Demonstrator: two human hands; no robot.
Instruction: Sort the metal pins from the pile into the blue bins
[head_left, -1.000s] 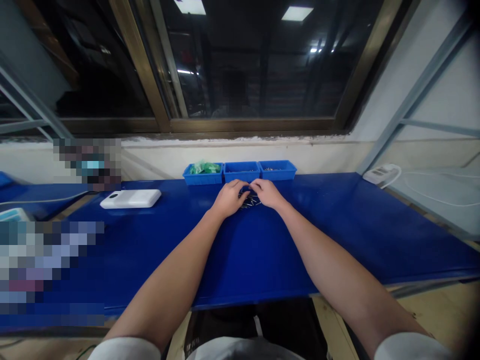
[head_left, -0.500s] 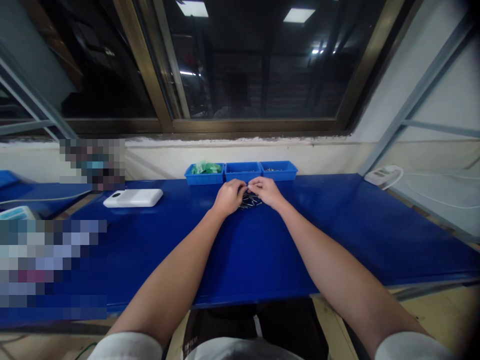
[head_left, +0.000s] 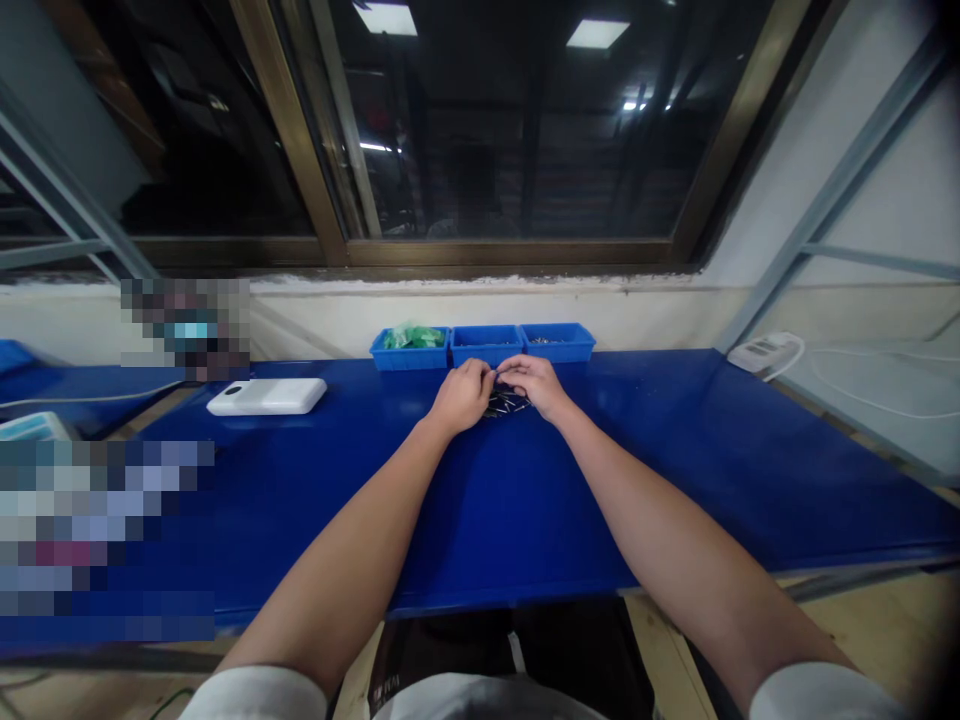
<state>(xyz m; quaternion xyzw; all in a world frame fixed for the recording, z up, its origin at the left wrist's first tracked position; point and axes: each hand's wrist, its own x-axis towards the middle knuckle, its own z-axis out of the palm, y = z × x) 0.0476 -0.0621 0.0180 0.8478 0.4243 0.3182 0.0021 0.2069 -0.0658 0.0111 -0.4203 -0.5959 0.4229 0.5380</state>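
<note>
My left hand (head_left: pixel 463 393) and my right hand (head_left: pixel 534 384) meet fingertip to fingertip above a pile of small metal screws (head_left: pixel 507 404) on the blue table. Both hands are closed in a pinch. Whatever sits between the fingertips is too small and too hidden to name. Just behind the hands stand three blue bins side by side. Green plastic packets (head_left: pixel 414 337) fill the left bin (head_left: pixel 409 357). The middle bin (head_left: pixel 486 353) shows little of its contents, and the right bin (head_left: pixel 556 350) holds small metal pieces.
A white power bank (head_left: pixel 266 396) lies on the blue table (head_left: pixel 517 520) to the left. At the far right sits a white power strip (head_left: pixel 766 350) with a cable. Metal frame posts rise at both sides, and a window (head_left: pixel 525 130) stands behind the table.
My right fingers have shifted slightly and lie flatter over the pile. A bit more of the screws shows between the hands. My left hand has barely moved.
</note>
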